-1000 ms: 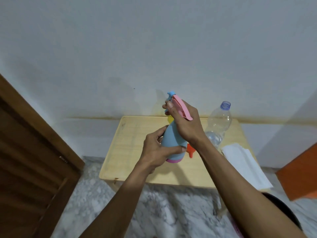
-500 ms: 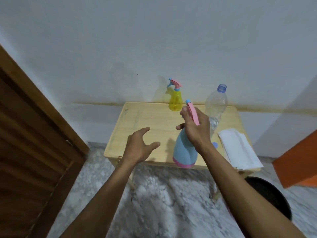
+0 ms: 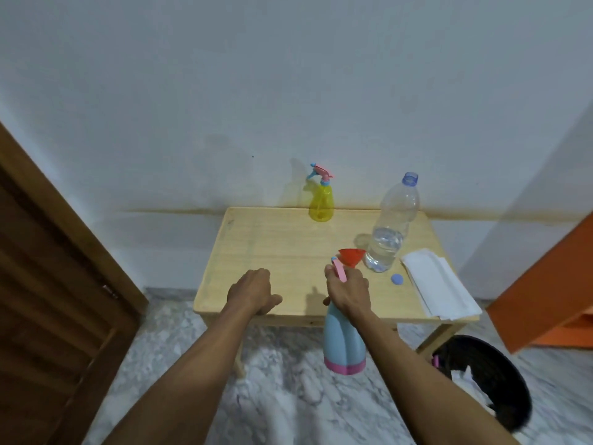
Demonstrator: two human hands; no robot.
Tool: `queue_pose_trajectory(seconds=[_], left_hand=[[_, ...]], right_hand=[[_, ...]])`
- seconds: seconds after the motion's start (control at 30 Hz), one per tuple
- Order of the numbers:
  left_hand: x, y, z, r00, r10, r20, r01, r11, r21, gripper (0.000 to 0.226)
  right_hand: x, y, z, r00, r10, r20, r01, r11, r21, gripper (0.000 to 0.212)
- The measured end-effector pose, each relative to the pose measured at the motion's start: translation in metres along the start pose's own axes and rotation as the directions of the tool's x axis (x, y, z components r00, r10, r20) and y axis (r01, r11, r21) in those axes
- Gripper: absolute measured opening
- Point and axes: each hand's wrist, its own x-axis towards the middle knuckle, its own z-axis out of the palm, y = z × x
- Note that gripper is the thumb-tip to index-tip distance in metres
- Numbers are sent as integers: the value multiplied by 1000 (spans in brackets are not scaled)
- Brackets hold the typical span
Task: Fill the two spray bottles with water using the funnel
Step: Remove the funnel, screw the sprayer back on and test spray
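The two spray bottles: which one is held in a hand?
The blue spray bottle; the right hand grips its neck. The yellow spray bottle stands untouched by the wall.

The right hand [image 3: 348, 292] grips a bottle [image 3: 343, 345] by its neck; the left hand [image 3: 252, 290] hovers palm-down, fingers loosely curled, both arms outstretched.

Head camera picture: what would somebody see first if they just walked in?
Probably the blue spray bottle, held up by its neck in the right hand at the table's near edge. Behind it on the table stand a red funnel and an uncapped water bottle; a yellow spray bottle stands by the wall.
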Motion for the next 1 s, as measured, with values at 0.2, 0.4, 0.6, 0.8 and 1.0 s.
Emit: queue_pose_trajectory(seconds=[0.2,0.4,0.6,0.8,1.0], left_hand=[[8,-12,6,1000,-9,20,9,1000,-2,46],[13,-19,5,1000,-5,19,6,1000,-16,46],[15,-21,6,1000,-9,11,9,999,-37,52],[17,-23,7,1000,-11,9,11,999,-52,55],[15,-39,7,999,-53,4,53,995,-82,56]], right_hand=[[-6,8,15,994,100,34,-98,994,-44,39],[0,14,18,982,191,-7,-191,981,-21,42],[19,38,25,966,256,-28,-257,966,-18,51],[22,44,30,961,276,-16,-276,961,-12,55],[16,34,42,973,228,24,-228,973,-25,57]])
